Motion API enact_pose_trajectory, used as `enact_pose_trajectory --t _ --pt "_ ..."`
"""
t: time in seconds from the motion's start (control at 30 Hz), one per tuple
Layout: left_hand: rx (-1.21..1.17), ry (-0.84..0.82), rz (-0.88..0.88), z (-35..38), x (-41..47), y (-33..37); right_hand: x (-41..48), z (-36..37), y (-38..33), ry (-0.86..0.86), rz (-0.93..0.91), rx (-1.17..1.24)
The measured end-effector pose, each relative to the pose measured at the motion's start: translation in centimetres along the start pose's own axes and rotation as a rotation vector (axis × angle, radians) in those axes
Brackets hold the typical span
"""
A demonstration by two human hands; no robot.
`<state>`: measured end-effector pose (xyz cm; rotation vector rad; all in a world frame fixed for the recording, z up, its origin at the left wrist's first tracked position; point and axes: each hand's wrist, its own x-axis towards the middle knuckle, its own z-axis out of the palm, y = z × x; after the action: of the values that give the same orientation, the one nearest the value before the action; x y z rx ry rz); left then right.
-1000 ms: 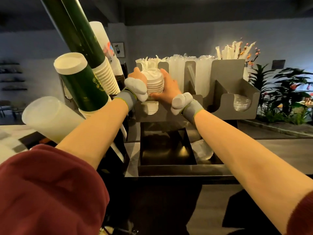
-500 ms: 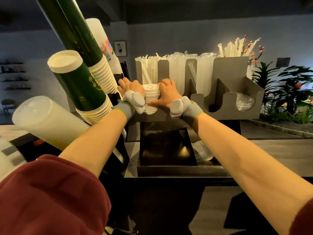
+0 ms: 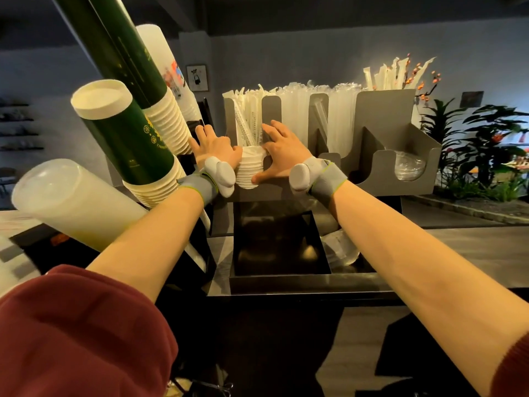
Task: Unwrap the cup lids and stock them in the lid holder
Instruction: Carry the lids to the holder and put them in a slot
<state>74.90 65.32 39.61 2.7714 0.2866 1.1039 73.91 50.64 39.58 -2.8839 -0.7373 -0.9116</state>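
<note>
A stack of white cup lids sits in the left front slot of the grey lid holder. My left hand lies flat at the stack's left side, fingers spread, thumb touching the top lids. My right hand is at the stack's right side, fingers spread forward, thumb resting against the lower lids. Neither hand curls around the stack. Clear lids fill the holder's right slot. A crumpled clear wrapper lies below my right forearm.
Wrapped straws stand in the holder's back slots. Tilted cup stacks jut out at the left: green paper cups and frosted plastic cups. A black open bin sits in the counter below the holder. Plants stand at the right.
Both hands brought the lid stack down into the holder's left slot. Their fingers have since opened and spread away from the stack.
</note>
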Motion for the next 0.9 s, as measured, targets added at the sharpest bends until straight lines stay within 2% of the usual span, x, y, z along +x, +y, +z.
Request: enact_pose_trajectory --t 0.1,0.2,0.37,0.5,0.57,0.67,0.9 --pt "-0.006 -0.042 -0.016 -0.4 0.0 -0.1 -0.1 -0.3 -0.3 -0.022 0.001 -0.062" --pt "-0.064 -0.109 -0.041 -1.2 -0.4 0.0 -0.6 -0.9 -0.4 -0.019 0.022 -0.016" --pt "-0.190 -0.001 -0.002 -2.0 -3.1 -0.2 -3.6 -0.7 -0.5 0.137 0.081 0.177" --pt "-0.259 -0.059 -0.057 -1.9 -7.0 0.2 -6.8 0.5 -1.4 0.251 0.321 0.329" --pt "-0.321 -0.137 -0.131 -1.5 -9.6 0.4 -8.8 1.2 -1.7 0.213 0.431 0.335" --pt "-0.276 -0.233 -0.193 -0.7 -13.4 0.5 -12.2 2.5 -2.2 0.095 0.481 0.364" --pt "-0.260 -0.512 -0.123 -0.4 -21.8 0.4 -21.4 4.4 -3.7 -0.138 0.572 0.433"
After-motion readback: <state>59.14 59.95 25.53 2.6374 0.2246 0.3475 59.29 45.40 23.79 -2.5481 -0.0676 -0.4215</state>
